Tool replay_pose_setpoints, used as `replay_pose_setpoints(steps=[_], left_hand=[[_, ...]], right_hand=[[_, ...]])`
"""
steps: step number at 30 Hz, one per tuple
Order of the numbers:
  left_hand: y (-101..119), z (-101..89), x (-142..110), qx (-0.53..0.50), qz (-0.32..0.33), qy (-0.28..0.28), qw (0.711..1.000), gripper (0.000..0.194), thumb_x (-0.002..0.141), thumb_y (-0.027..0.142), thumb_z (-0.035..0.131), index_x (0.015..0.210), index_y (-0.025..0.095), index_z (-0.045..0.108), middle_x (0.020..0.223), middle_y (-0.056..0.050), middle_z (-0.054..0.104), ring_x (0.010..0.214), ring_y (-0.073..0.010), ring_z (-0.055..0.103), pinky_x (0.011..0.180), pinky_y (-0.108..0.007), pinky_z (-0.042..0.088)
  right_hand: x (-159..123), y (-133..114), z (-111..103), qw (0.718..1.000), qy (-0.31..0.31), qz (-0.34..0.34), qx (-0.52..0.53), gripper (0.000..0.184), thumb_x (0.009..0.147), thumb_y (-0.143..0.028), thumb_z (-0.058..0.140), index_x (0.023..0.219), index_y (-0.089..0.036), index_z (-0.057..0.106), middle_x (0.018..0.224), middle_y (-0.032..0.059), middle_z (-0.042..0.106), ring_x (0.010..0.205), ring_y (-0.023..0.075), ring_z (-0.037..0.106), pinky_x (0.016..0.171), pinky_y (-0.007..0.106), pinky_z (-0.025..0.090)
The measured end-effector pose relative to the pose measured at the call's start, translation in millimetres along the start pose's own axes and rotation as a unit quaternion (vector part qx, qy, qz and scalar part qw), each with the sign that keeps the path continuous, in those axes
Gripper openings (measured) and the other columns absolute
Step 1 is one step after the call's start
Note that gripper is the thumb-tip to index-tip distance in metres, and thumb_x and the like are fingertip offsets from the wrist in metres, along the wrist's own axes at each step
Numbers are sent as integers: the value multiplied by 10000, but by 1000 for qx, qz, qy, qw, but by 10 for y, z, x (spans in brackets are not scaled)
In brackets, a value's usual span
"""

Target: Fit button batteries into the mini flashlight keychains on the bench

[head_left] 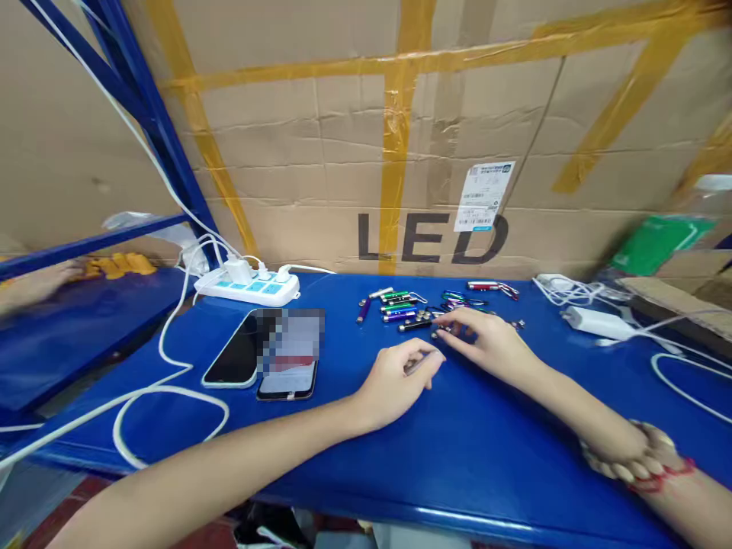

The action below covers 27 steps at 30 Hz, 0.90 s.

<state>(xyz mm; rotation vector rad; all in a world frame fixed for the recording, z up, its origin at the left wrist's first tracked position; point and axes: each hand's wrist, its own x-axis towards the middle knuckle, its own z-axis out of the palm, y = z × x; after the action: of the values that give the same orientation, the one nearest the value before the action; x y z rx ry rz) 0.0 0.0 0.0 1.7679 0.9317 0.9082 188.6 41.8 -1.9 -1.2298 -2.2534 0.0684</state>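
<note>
My left hand [394, 385] is closed above the blue tabletop, its fingers curled round a slim silver-grey piece [422, 362] that is mostly hidden. Just beyond it, my right hand [489, 341] reaches in from the right, thumb and forefinger apart, over small round metal pieces [423, 315]. Close to these fingertips lies a black mini flashlight [414, 325]. Several more mini flashlights in green, blue, purple and silver lie in a loose group to the left, among them a blue one [399, 316]. Farther back is a red one [483, 286] with a clip.
Two phones [232, 354] lie on the left, one partly blurred out. Behind them a white power strip [248, 288] holds plugs and trailing cables. A white adapter [598, 323] with tangled cords sits at right. A large cardboard box [320, 168] marked LED stands along the back.
</note>
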Motion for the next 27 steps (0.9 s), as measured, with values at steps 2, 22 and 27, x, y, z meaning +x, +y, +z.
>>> replay_pose_setpoints(steps=[2,22,27], left_hand=[[7,0,-5,-2,0,3,1000,247,832,346,436,826,139,570,572,26,498,563,-96,476,568,-218,360],[36,-25,-22,-31,18,-12,999,227,846,313,424,845,138,569,577,29,492,547,-81,445,545,-201,339],[45,-27,-28,-25,22,-13,999,221,850,304,416,791,141,554,568,31,491,536,-75,430,534,-200,322]], right_hand=[[13,-17,-1,1000,-3,-16,3,199,827,-279,495,971,-202,609,896,42,648,758,161,602,686,294,485],[9,-214,-37,997,-35,-69,32,189,851,-276,482,960,-193,613,888,44,629,708,131,583,624,235,449],[3,-258,-29,993,-89,-66,51,165,838,-256,494,939,-199,612,856,35,630,609,107,555,554,212,417]])
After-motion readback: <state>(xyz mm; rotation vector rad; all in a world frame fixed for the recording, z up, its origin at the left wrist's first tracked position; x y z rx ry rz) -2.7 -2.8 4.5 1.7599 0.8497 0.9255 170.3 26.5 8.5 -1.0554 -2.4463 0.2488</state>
